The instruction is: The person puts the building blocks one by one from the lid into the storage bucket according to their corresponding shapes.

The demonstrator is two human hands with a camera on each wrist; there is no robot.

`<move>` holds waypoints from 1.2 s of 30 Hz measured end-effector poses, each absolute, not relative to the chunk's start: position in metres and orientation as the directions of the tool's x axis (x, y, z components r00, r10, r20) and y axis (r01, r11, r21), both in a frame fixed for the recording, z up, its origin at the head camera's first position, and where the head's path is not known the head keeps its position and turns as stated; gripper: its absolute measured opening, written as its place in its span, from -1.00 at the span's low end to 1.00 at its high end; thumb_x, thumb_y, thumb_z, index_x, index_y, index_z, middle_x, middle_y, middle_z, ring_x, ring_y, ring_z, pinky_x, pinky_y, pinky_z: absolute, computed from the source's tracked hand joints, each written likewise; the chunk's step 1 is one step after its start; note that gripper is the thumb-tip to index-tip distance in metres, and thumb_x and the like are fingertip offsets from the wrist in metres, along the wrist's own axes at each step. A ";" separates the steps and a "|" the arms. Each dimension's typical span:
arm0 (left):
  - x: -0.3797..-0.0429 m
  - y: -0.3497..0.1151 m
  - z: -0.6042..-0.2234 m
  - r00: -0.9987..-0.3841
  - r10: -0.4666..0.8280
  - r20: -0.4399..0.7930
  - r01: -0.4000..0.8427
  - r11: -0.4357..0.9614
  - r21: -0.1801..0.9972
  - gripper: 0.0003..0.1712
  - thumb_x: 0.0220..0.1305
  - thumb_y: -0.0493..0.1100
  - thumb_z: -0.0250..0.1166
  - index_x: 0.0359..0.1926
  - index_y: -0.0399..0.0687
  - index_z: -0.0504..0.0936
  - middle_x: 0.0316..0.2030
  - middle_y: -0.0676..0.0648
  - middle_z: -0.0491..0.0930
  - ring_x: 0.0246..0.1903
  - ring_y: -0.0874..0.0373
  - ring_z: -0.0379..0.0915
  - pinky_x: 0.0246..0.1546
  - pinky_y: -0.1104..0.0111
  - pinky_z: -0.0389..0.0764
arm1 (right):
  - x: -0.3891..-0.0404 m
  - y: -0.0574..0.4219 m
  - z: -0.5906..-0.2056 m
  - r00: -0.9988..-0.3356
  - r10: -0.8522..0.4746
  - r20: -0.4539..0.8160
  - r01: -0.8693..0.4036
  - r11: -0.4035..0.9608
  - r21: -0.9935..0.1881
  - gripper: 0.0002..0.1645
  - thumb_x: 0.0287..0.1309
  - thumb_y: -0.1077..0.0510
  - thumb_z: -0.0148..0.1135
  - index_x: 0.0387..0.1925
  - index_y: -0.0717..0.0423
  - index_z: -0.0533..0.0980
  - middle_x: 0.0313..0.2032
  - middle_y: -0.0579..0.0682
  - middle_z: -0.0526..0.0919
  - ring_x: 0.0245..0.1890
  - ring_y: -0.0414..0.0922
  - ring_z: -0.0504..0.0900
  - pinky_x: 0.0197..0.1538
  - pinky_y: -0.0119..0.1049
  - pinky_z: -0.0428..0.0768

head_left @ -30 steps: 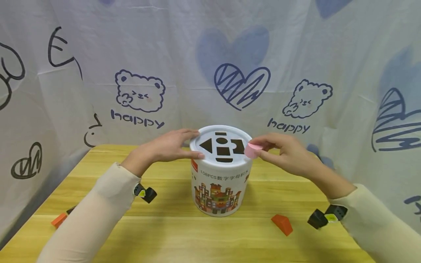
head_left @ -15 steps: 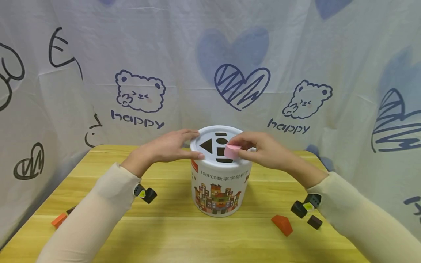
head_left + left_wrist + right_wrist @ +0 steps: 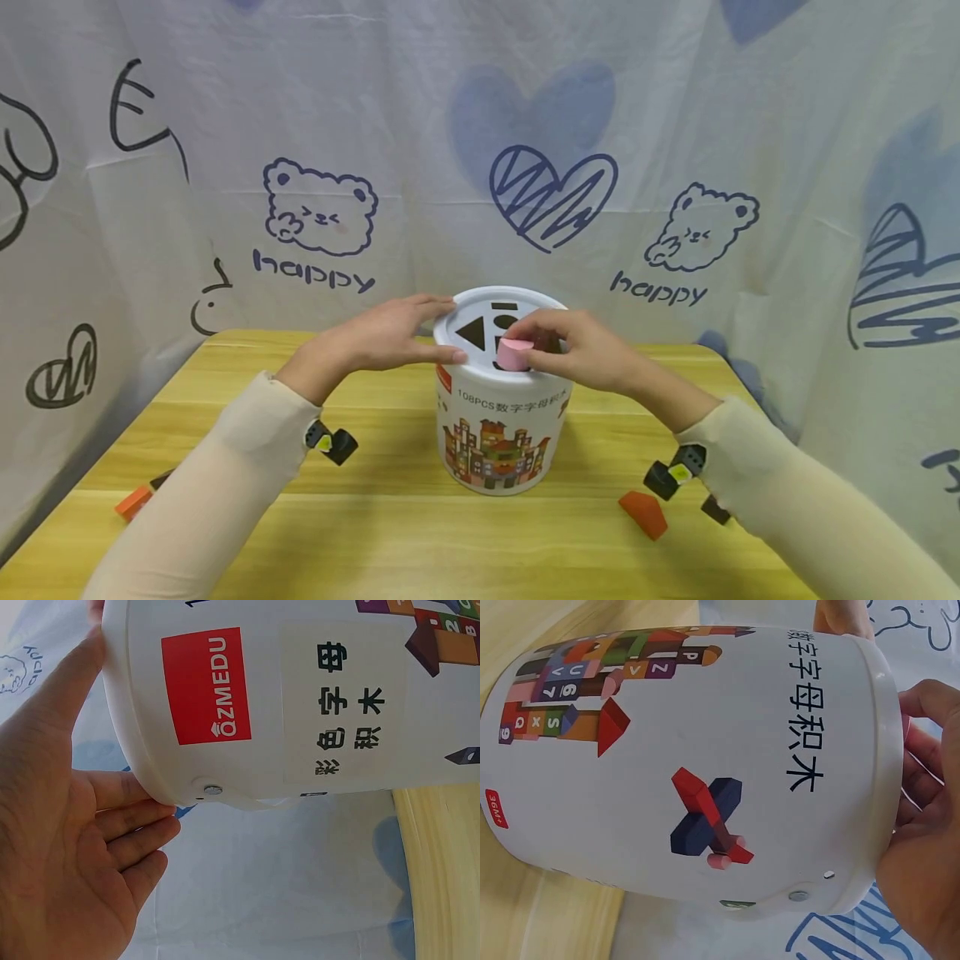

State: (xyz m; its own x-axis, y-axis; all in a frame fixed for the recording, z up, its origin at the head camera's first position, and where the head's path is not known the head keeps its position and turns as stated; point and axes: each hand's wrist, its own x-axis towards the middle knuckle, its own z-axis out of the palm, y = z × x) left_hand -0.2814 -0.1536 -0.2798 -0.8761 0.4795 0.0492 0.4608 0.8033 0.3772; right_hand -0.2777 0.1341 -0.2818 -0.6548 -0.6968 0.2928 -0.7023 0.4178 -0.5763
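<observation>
My right hand (image 3: 588, 350): thumb and fingers pinch the pink block (image 3: 513, 356) between their tips, the slotted lid (image 3: 468, 309) beneath them. My left hand (image 3: 375, 335): thumb and fingers spread wide, touching the white bucket's (image 3: 498, 408) rim.

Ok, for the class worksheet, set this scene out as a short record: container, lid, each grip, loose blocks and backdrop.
Container: white tub, upright on a table
Lid: dark openings, including a triangle; some are covered
Left grip: rests on the lid's edge
Right grip: pinches a pink block at the lid's near part; whether it is in an opening is unclear
Loose blocks: orange-red block at right; orange block at left, partly behind the left sleeve
Backdrop: cloth with bears and hearts
</observation>
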 end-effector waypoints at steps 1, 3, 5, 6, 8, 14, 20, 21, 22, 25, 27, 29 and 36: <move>-0.281 -0.154 -0.280 -0.876 0.479 0.049 0.460 0.803 0.379 0.18 0.02 0.59 0.19 0.50 0.02 0.17 0.47 -0.10 0.10 0.40 -0.14 0.07 0.34 -0.15 0.17 | -0.278 0.134 -0.282 -0.657 -0.694 0.294 -0.702 0.420 -0.576 -0.70 0.23 0.14 0.32 0.00 0.02 0.61 -0.25 -0.16 0.66 -0.30 -0.11 0.54 -0.19 -0.15 0.61; -0.281 -0.154 -0.280 -0.877 0.479 0.048 0.459 0.802 0.381 0.18 0.02 0.59 0.19 0.50 0.02 0.17 0.47 -0.10 0.10 0.40 -0.14 0.07 0.33 -0.15 0.17 | -0.277 0.133 -0.283 -0.659 -0.694 0.289 -0.699 0.424 -0.576 -0.70 0.22 0.12 0.33 0.00 0.01 0.61 -0.22 -0.16 0.66 -0.27 -0.12 0.56 -0.15 -0.15 0.61; -0.281 -0.154 -0.280 -0.877 0.478 0.048 0.458 0.802 0.384 0.17 0.02 0.59 0.19 0.50 0.02 0.17 0.48 -0.09 0.10 0.40 -0.14 0.07 0.33 -0.16 0.17 | -0.277 0.133 -0.283 -0.659 -0.699 0.277 -0.695 0.426 -0.579 -0.69 0.22 0.10 0.34 0.01 0.00 0.61 -0.17 -0.16 0.66 -0.22 -0.13 0.57 -0.10 -0.15 0.62; -0.281 -0.154 -0.280 -0.877 0.478 0.048 0.458 0.802 0.385 0.17 0.02 0.58 0.19 0.50 0.02 0.17 0.48 -0.10 0.09 0.40 -0.14 0.06 0.33 -0.17 0.17 | -0.277 0.133 -0.284 -0.660 -0.701 0.268 -0.692 0.431 -0.579 -0.68 0.21 0.10 0.34 0.01 0.00 0.61 -0.14 -0.16 0.66 -0.19 -0.13 0.57 -0.07 -0.16 0.62; -0.281 -0.154 -0.280 -0.877 0.477 0.050 0.458 0.801 0.385 0.17 0.03 0.58 0.19 0.50 0.03 0.17 0.48 -0.09 0.09 0.41 -0.14 0.06 0.33 -0.17 0.17 | -0.276 0.132 -0.284 -0.664 -0.704 0.251 -0.686 0.441 -0.578 -0.67 0.21 0.11 0.35 0.02 -0.01 0.60 -0.10 -0.15 0.64 -0.14 -0.14 0.57 -0.02 -0.18 0.61; -0.282 -0.154 -0.281 -0.878 0.476 0.053 0.458 0.802 0.383 0.15 0.04 0.57 0.19 0.50 0.04 0.17 0.48 -0.08 0.09 0.41 -0.14 0.05 0.33 -0.16 0.16 | -0.276 0.131 -0.283 -0.672 -0.702 0.236 -0.680 0.458 -0.572 -0.67 0.21 0.11 0.34 0.02 0.00 0.60 -0.10 -0.14 0.64 -0.12 -0.16 0.58 0.01 -0.20 0.60; -0.282 -0.154 -0.281 -0.876 0.479 0.055 0.462 0.802 0.378 0.15 0.05 0.57 0.18 0.50 0.03 0.17 0.48 -0.09 0.08 0.41 -0.15 0.06 0.33 -0.17 0.17 | -0.276 0.131 -0.283 -0.672 -0.702 0.237 -0.684 0.466 -0.560 -0.69 0.22 0.07 0.33 0.00 -0.01 0.61 -0.19 -0.16 0.64 -0.18 -0.16 0.57 -0.03 -0.20 0.61; -0.281 -0.154 -0.281 -0.875 0.481 0.054 0.464 0.801 0.378 0.15 0.05 0.57 0.19 0.50 0.03 0.17 0.48 -0.10 0.08 0.41 -0.15 0.06 0.33 -0.17 0.17 | -0.276 0.131 -0.283 -0.673 -0.701 0.236 -0.684 0.468 -0.560 -0.70 0.22 0.08 0.33 -0.01 -0.01 0.61 -0.20 -0.16 0.64 -0.19 -0.16 0.57 -0.03 -0.20 0.61; -0.281 -0.154 -0.281 -0.875 0.481 0.054 0.463 0.801 0.378 0.15 0.05 0.57 0.19 0.50 0.03 0.17 0.48 -0.10 0.08 0.40 -0.15 0.06 0.33 -0.17 0.17 | -0.276 0.130 -0.282 -0.673 -0.701 0.235 -0.684 0.469 -0.559 -0.70 0.22 0.09 0.33 -0.01 -0.01 0.61 -0.21 -0.16 0.63 -0.19 -0.16 0.57 -0.03 -0.20 0.60; -0.281 -0.154 -0.280 -0.875 0.481 0.054 0.464 0.801 0.378 0.15 0.05 0.57 0.18 0.50 0.02 0.17 0.48 -0.10 0.08 0.40 -0.15 0.06 0.33 -0.17 0.17 | -0.277 0.130 -0.282 -0.677 -0.697 0.237 -0.680 0.468 -0.564 -0.70 0.21 0.12 0.33 -0.01 0.01 0.61 -0.22 -0.16 0.63 -0.20 -0.16 0.57 -0.03 -0.20 0.60; -0.280 -0.154 -0.280 -0.874 0.483 0.055 0.466 0.800 0.377 0.15 0.05 0.57 0.18 0.50 0.02 0.17 0.48 -0.10 0.08 0.40 -0.15 0.06 0.33 -0.17 0.17 | -0.277 0.130 -0.282 -0.678 -0.694 0.244 -0.679 0.464 -0.569 -0.70 0.20 0.13 0.34 -0.01 0.02 0.61 -0.23 -0.16 0.64 -0.20 -0.15 0.57 -0.03 -0.20 0.60; -0.280 -0.154 -0.279 -0.875 0.481 0.056 0.465 0.801 0.378 0.15 0.05 0.57 0.18 0.50 0.02 0.17 0.48 -0.10 0.09 0.40 -0.15 0.06 0.33 -0.16 0.17 | -0.277 0.130 -0.283 -0.673 -0.694 0.255 -0.685 0.454 -0.570 -0.70 0.19 0.14 0.34 -0.02 0.04 0.62 -0.24 -0.15 0.64 -0.21 -0.15 0.57 -0.04 -0.20 0.60; -0.281 -0.154 -0.281 -0.880 0.472 0.050 0.454 0.805 0.381 0.18 0.01 0.60 0.17 0.50 0.04 0.16 0.48 -0.10 0.09 0.40 -0.15 0.07 0.32 -0.17 0.18 | -0.278 0.135 -0.284 -0.645 -0.708 0.288 -0.705 0.405 -0.582 -0.70 0.21 0.17 0.34 -0.01 0.06 0.61 -0.24 -0.14 0.65 -0.24 -0.15 0.59 -0.08 -0.15 0.62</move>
